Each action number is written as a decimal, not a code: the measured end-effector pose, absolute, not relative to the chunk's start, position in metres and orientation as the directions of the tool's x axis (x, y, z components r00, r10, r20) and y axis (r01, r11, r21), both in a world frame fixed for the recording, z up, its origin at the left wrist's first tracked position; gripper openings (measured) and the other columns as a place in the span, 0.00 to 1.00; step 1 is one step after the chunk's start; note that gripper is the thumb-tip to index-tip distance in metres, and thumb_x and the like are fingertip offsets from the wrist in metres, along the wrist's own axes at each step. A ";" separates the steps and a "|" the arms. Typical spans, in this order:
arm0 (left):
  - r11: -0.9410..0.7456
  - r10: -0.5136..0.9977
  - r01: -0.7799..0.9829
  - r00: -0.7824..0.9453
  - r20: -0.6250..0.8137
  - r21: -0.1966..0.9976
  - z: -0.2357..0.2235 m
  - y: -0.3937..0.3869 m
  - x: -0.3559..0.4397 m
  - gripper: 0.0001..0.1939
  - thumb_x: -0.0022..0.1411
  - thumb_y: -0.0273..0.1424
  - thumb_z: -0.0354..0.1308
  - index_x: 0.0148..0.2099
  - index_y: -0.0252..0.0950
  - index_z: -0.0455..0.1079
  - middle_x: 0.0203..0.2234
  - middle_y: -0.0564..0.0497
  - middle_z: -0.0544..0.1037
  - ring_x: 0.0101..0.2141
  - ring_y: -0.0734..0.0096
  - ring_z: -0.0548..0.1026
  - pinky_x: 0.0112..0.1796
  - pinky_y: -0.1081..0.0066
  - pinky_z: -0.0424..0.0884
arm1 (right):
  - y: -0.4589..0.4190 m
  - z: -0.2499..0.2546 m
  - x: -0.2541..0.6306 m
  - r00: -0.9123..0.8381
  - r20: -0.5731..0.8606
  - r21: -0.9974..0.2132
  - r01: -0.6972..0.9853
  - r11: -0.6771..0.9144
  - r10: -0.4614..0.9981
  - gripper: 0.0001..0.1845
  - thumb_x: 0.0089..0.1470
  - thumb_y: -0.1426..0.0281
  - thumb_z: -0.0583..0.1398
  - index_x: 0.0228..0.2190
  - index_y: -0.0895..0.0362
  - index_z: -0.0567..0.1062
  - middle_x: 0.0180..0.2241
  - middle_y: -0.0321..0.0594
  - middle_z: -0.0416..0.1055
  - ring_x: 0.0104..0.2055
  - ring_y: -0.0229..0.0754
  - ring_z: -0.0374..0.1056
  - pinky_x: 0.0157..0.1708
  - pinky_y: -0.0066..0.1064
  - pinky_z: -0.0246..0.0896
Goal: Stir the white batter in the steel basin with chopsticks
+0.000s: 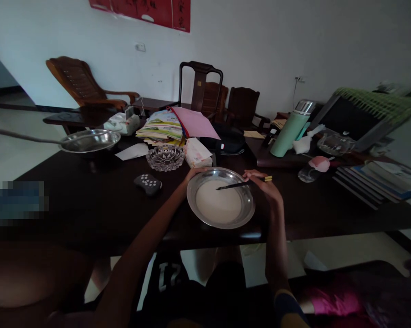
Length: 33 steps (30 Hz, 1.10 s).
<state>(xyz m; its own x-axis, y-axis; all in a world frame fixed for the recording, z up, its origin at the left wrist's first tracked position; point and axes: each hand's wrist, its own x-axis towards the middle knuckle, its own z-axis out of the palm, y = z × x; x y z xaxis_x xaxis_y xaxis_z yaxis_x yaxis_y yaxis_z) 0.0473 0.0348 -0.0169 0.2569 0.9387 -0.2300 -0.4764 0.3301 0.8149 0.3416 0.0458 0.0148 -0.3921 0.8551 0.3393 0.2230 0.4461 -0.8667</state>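
A steel bowl [246, 214] with a pale white batter [218, 206] in it stands on the dark table [89, 205] in front of me. My left hand [193, 173] grips the bowl's far left rim. My right hand [261, 180] holds dark chopsticks [238, 185] at the bowl's right rim, their tips reaching over the batter.
A remote [148, 183], a glass ashtray [165, 157], a tissue pack [197, 154] and a book stack [162, 126] lie beyond the bowl. A second steel bowl [89, 141] is far left. A green flask [289, 132], a monitor [356, 120] and books [376, 182] crowd the right. Chairs [200, 84] line the wall.
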 end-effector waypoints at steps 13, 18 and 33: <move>0.313 0.935 -0.492 0.311 -0.171 0.813 -0.022 0.031 0.043 0.09 0.55 0.27 0.62 0.38 0.31 0.80 0.28 0.47 0.81 0.30 0.63 0.78 0.39 0.68 0.72 | 0.043 0.018 0.327 -0.541 0.306 -0.817 0.272 0.508 0.783 0.21 0.52 0.45 0.64 0.25 0.49 0.83 0.41 0.43 0.80 0.60 0.59 0.67 0.65 0.47 0.57; 0.336 0.933 -0.507 0.296 -0.207 0.794 -0.021 0.023 0.044 0.10 0.56 0.30 0.61 0.38 0.31 0.80 0.28 0.47 0.81 0.31 0.62 0.77 0.39 0.68 0.72 | 0.048 0.017 0.352 -0.453 0.354 -0.839 0.232 0.492 0.818 0.23 0.53 0.45 0.63 0.23 0.50 0.81 0.40 0.41 0.79 0.58 0.55 0.68 0.66 0.50 0.53; 0.289 0.952 -0.529 0.247 -0.181 0.798 -0.024 0.027 0.048 0.10 0.59 0.25 0.57 0.40 0.29 0.79 0.28 0.47 0.81 0.29 0.65 0.77 0.38 0.68 0.72 | 0.046 0.017 0.347 -0.512 0.338 -0.845 0.205 0.494 0.790 0.24 0.54 0.45 0.63 0.23 0.51 0.82 0.40 0.42 0.79 0.58 0.55 0.69 0.66 0.51 0.54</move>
<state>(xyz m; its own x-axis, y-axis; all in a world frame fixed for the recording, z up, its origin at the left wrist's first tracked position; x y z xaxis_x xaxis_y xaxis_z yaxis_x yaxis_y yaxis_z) 0.0480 0.0270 -0.0235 0.2465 0.9521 -0.1808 -0.5293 0.2885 0.7979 0.3470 0.0463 0.0170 -0.5115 0.7901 0.3378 0.2051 0.4940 -0.8449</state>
